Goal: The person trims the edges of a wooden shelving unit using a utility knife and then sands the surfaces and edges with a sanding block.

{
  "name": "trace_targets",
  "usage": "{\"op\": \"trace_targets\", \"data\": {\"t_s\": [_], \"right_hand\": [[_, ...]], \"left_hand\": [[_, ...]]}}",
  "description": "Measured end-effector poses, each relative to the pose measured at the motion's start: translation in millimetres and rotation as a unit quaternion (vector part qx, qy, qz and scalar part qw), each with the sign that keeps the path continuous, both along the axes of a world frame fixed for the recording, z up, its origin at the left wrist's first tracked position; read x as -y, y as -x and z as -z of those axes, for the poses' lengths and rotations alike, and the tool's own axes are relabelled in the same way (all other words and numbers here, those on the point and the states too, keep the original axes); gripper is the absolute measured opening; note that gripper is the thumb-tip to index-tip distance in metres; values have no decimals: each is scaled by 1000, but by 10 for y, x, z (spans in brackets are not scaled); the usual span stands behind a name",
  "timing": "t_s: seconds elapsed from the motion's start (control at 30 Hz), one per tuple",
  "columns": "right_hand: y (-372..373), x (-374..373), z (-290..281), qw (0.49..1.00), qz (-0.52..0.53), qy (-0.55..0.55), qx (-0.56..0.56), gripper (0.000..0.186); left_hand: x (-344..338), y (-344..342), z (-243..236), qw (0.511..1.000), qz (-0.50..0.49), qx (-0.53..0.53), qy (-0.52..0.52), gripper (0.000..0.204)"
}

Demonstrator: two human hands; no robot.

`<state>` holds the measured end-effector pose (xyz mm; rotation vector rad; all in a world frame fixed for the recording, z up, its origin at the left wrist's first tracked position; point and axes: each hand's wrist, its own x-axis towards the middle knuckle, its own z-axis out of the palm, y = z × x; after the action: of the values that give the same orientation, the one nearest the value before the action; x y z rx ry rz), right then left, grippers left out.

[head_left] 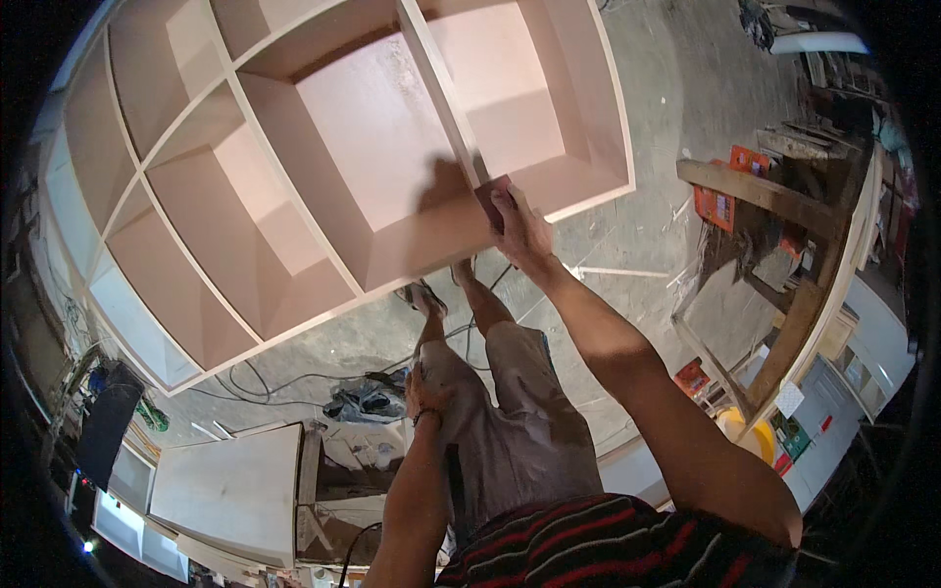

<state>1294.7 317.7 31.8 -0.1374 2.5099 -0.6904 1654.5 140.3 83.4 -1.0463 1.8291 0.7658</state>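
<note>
My right hand (521,230) grips a dark reddish-brown sandpaper piece (492,204), its exact form partly covered by my fingers. It presses against the front edge of a pinkish wooden shelf unit (294,312), where an upright divider (439,73) meets the rim. The unit is split into several open compartments. A shadow of the hand and arm falls inside the large compartment beside it. My left hand (425,394) rests against my left leg by the thigh, its fingers laid along the trousers and holding nothing visible.
Cables (265,392) and a dark plastic bag (368,400) lie on the concrete floor behind the unit's near edge. At right stands a wooden frame (765,191) with orange boxes and a yellow bucket (745,431) near it. A pale panelled cabinet (230,480) sits at lower left.
</note>
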Motion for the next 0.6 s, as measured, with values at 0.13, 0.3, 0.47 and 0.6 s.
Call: {"op": "trace_targets", "data": {"t_s": [0.13, 0.3, 0.47, 0.6], "right_hand": [[-377, -580, -58, 983, -111, -143, 38, 63], [-560, -758, -281, 941, -311, -130, 18, 63], [-1162, 221, 641, 906, -253, 271, 206, 61], [-1538, 991, 631, 817, -537, -9, -210, 58]], "left_hand": [[-69, 107, -98, 993, -5, 116, -7, 105], [329, -60, -91, 987, 39, 157, -9, 92], [314, -281, 32, 995, 23, 98, 3, 81], [295, -537, 48, 996, -54, 73, 11, 83]]}}
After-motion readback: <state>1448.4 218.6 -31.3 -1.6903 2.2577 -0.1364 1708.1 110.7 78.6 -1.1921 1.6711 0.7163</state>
